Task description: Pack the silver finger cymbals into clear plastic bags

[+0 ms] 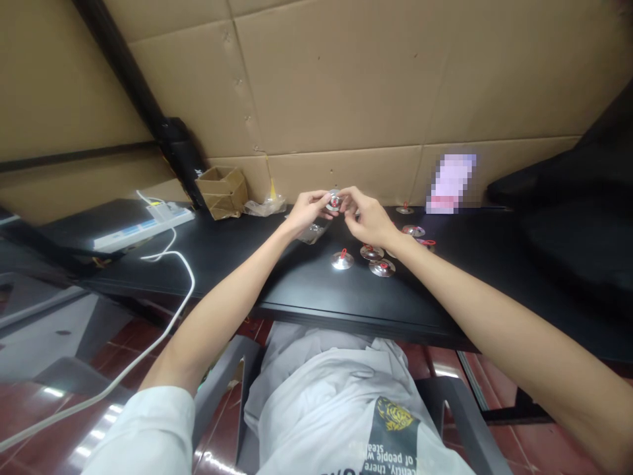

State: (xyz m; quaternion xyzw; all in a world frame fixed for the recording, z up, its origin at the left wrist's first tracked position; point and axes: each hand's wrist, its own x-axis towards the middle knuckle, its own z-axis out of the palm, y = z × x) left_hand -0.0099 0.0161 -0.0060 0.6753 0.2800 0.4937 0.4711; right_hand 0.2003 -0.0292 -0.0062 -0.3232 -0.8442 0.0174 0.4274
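A shiny finger cymbal (335, 199) with a red loop at its centre is held up over the black table. My left hand (309, 212) grips its left side between thumb and fingers. At its right edge, my right hand (366, 214) has its fingers bent in and pinched against it; the fingertips are partly hidden. Below the hands, one finger cymbal (342, 260) lies dome up with its red loop standing. Close by, another finger cymbal (382, 267) rests beside one more (370, 252). Behind my right wrist is a further cymbal (413, 231).
Clear plastic bags (312, 232) lie left of the hands, near a small open cardboard box (222, 191). A white power strip (143, 231) with a cable (188, 277) is at far left. A blurred pink screen (451, 183) leans at the back; a black bag-like shape (578, 211) occupies the right.
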